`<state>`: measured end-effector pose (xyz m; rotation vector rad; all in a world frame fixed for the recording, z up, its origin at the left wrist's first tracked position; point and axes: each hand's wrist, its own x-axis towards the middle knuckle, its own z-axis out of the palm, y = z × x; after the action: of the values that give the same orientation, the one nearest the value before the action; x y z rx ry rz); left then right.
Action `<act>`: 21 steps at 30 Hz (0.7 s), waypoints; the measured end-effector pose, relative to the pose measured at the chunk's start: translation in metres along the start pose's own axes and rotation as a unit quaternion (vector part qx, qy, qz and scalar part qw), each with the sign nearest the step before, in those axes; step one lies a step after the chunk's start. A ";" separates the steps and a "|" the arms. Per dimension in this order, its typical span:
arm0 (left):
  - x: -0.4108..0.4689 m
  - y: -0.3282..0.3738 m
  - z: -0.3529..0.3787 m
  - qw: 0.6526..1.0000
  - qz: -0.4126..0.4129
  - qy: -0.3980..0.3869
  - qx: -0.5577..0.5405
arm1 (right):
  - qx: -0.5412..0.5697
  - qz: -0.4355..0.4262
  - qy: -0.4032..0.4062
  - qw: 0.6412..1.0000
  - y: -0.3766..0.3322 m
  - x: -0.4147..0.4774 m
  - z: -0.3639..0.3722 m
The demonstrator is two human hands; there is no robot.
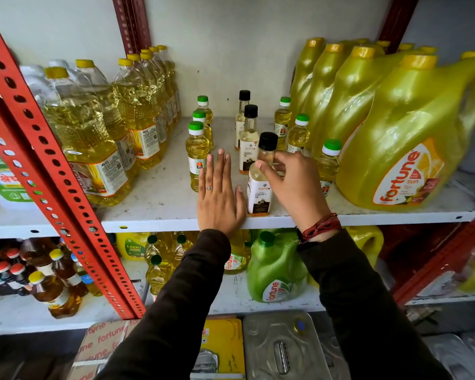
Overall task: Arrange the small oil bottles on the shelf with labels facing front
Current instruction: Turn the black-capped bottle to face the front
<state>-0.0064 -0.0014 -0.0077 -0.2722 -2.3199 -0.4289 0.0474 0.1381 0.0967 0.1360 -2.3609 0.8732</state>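
Yellow jugs right; tall clear bottles left

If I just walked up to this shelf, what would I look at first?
Probably the huge yellow Fortune Sun oil jug at the right end of the white shelf, bigger than anything near it. Next, the two hands in the middle: the right hand grips the neck of a black-capped coconut oil bottle at the front edge, while the left hand lies flat beside it. Small green-capped bottles stand on both sides.
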 end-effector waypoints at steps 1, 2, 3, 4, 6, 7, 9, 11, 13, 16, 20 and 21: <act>0.000 0.000 0.000 1.000 -0.001 -0.002 0.000 | -0.001 0.001 0.003 1.000 -0.001 -0.001 -0.001; 0.000 -0.001 0.001 1.000 -0.001 -0.005 0.001 | -0.004 0.001 0.005 1.000 -0.002 -0.002 -0.001; 0.000 -0.001 0.001 1.000 -0.001 -0.008 0.002 | -0.007 0.002 0.007 1.000 -0.003 -0.002 -0.002; 0.000 -0.001 0.001 1.000 0.000 -0.009 0.002 | -0.009 0.004 0.008 1.000 -0.004 -0.003 -0.002; 0.000 -0.002 0.002 1.000 0.002 -0.009 0.002 | -0.010 0.007 0.010 1.000 -0.005 -0.003 -0.002; 0.000 -0.002 0.003 1.000 0.003 -0.008 0.001 | -0.009 0.010 0.011 1.000 -0.006 -0.003 -0.002; 0.000 -0.002 0.003 1.000 0.005 -0.007 0.001 | -0.004 0.018 0.011 1.000 -0.006 -0.003 -0.002; 0.000 -0.002 0.003 1.000 0.006 -0.005 0.000 | 0.003 0.026 0.011 1.000 -0.004 -0.002 -0.002; 0.000 -0.002 0.004 1.000 0.005 -0.003 0.000 | 0.011 0.031 0.013 0.999 -0.003 -0.001 -0.001; 0.000 -0.003 0.002 1.000 0.010 -0.002 -0.003 | 0.023 0.037 0.018 0.999 -0.001 -0.002 0.001; 0.001 -0.002 -0.003 0.999 0.019 -0.001 -0.031 | 0.032 0.038 0.025 0.998 0.000 -0.005 0.003; 0.001 -0.002 -0.005 0.999 0.019 -0.001 -0.038 | 0.039 0.039 0.020 0.998 0.000 -0.006 0.003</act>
<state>-0.0042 -0.0053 -0.0043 -0.3531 -2.2994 -0.4985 0.0508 0.1357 0.0920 0.0572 -2.3086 0.9963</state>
